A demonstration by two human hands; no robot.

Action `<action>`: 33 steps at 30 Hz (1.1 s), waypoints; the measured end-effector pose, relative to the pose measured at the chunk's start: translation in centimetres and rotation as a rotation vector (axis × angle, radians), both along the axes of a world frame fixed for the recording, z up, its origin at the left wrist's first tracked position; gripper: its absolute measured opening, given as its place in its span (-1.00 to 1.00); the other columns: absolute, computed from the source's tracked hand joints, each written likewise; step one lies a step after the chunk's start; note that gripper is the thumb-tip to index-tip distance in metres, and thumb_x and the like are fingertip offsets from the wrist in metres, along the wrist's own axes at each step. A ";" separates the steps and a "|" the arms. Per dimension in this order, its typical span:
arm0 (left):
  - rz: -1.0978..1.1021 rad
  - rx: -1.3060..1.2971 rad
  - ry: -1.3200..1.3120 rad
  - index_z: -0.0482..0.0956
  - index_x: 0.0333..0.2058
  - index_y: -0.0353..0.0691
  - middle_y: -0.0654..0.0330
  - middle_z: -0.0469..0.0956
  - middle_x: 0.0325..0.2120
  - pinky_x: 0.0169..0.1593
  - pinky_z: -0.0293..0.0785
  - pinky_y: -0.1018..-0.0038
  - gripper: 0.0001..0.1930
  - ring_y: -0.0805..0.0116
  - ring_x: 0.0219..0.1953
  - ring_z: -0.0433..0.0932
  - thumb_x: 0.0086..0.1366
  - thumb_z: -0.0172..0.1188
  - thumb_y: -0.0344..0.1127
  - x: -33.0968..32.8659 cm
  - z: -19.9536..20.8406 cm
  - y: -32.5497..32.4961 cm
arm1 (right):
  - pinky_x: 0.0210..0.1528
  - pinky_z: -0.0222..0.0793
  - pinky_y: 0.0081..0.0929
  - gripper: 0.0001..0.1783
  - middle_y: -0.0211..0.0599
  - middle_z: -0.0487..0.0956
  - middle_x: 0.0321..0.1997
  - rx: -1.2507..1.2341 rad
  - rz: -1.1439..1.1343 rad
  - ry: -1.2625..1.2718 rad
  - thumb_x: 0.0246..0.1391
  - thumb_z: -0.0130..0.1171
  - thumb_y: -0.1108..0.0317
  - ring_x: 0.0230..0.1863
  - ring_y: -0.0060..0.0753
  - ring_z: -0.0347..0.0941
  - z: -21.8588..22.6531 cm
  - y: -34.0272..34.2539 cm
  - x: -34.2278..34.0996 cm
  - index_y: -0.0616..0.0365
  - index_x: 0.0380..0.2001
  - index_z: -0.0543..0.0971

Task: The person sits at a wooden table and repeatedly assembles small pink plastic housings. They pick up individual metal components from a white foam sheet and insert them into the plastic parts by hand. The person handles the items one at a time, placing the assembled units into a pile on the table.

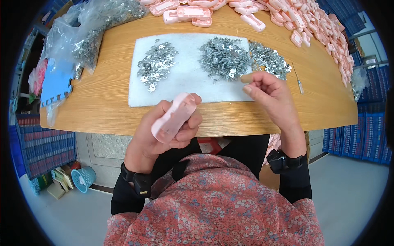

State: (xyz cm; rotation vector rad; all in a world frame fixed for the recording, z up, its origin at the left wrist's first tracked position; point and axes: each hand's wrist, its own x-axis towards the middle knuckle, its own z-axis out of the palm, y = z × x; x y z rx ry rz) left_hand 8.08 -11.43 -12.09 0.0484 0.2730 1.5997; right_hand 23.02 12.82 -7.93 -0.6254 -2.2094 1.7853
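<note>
A pale pink plastic casing [174, 117], long with rounded ends and a hollow inner side, lies tilted in my left hand [154, 129], which is closed around it. My right hand [273, 96] hovers by the near edge of the middle pile of small metal pieces [225, 58]. Its thumb and index finger come close together in a pinch, with brownish covers on the tips. Anything between them is too small to make out. Both piles on the white mat [186, 88] are silvery; the left metal pile [157, 65] is smaller.
More metal pieces [271, 59] lie right of the mat, near a thin screwdriver-like tool [299, 80]. Pink casings [295, 18] are heaped along the far and right sides. Clear bags of metal parts [88, 41] and a blue foam piece [55, 84] occupy the left.
</note>
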 end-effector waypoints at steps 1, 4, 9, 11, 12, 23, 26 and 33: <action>0.009 0.040 -0.046 0.30 0.15 -0.24 0.10 0.36 -0.37 -0.65 0.15 0.60 -0.54 0.43 -0.57 0.29 0.41 -0.14 -0.07 -0.1 -0.4 -0.1 | -0.32 0.27 -0.77 -0.83 -0.66 0.47 -0.43 -0.005 -0.008 -0.016 0.16 0.29 0.42 -0.41 -0.82 0.32 0.2 0.1 0.3 0.21 -0.19 0.62; 0.030 0.115 -0.153 0.19 0.19 -0.26 0.08 0.30 -0.37 -0.64 0.18 0.59 -0.40 0.42 -0.57 0.32 0.41 0.01 0.08 -0.3 -1.9 -0.5 | -0.33 0.26 -0.77 -0.85 -0.67 0.46 -0.44 0.018 0.014 -0.052 0.17 0.27 0.43 -0.40 -0.83 0.31 0.2 -1.1 0.1 0.22 -0.20 0.62; 0.039 0.127 -0.206 0.19 0.22 -0.28 0.11 0.28 -0.39 -0.61 0.21 0.56 -0.38 0.43 -0.57 0.32 0.41 0.01 0.09 -0.2 -1.7 -0.5 | -0.36 0.24 -0.74 -0.86 -0.67 0.45 -0.46 0.091 0.044 -0.071 0.18 0.27 0.43 -0.43 -0.82 0.27 -0.4 -1.9 -0.2 0.26 -0.24 0.59; 0.030 0.162 -0.209 0.21 0.23 -0.28 0.11 0.28 -0.38 -0.61 0.20 0.57 -0.38 0.44 -0.57 0.31 0.42 0.01 0.08 -0.3 -2.2 -0.5 | -0.38 0.24 -0.73 -0.86 -0.66 0.44 -0.47 0.101 0.013 -0.040 0.17 0.28 0.43 -0.45 -0.81 0.26 0.0 -2.4 -0.5 0.26 -0.26 0.59; 0.026 0.180 -0.211 0.22 0.23 -0.29 0.12 0.29 -0.38 -0.60 0.20 0.57 -0.38 0.44 -0.57 0.30 0.42 0.01 0.08 -0.2 -2.4 -0.4 | -0.35 0.24 -0.72 -0.88 -0.65 0.45 -0.46 0.137 0.030 -0.030 0.16 0.27 0.44 -0.43 -0.80 0.28 0.3 -2.8 -0.6 0.25 -0.26 0.59; -0.024 0.132 -0.110 0.37 0.11 -0.21 0.16 0.32 -0.37 -0.57 0.12 0.56 -0.39 0.43 -0.57 0.26 0.41 -0.11 0.22 0.9 -3.0 0.6 | -0.44 0.34 -0.44 -0.88 -0.27 0.50 -0.51 0.492 0.198 0.230 0.06 0.29 0.44 -0.52 -0.36 0.43 1.0 -7.4 -3.3 0.19 -0.30 0.60; -0.022 0.056 -0.042 0.41 -0.11 -0.25 0.23 0.33 -0.44 -0.60 0.07 0.57 -0.54 0.50 -0.61 0.20 0.41 -0.24 0.04 1.0 -1.7 0.8 | -0.43 0.36 -0.39 -0.86 -0.26 0.47 -0.54 0.538 0.190 0.242 0.03 0.29 0.44 -0.54 -0.27 0.43 0.7 -7.4 -3.3 0.20 -0.31 0.60; 0.007 -0.060 -0.006 0.42 -0.18 -0.24 0.27 0.33 -0.46 -0.61 0.05 0.58 -0.59 0.51 -0.63 0.19 0.41 -0.29 -0.05 1.5 -0.7 1.0 | -0.44 0.35 -0.41 -0.87 -0.28 0.45 -0.57 0.309 0.157 0.088 0.04 0.26 0.47 -0.56 -0.37 0.39 1.0 -7.6 -3.1 0.22 -0.31 0.60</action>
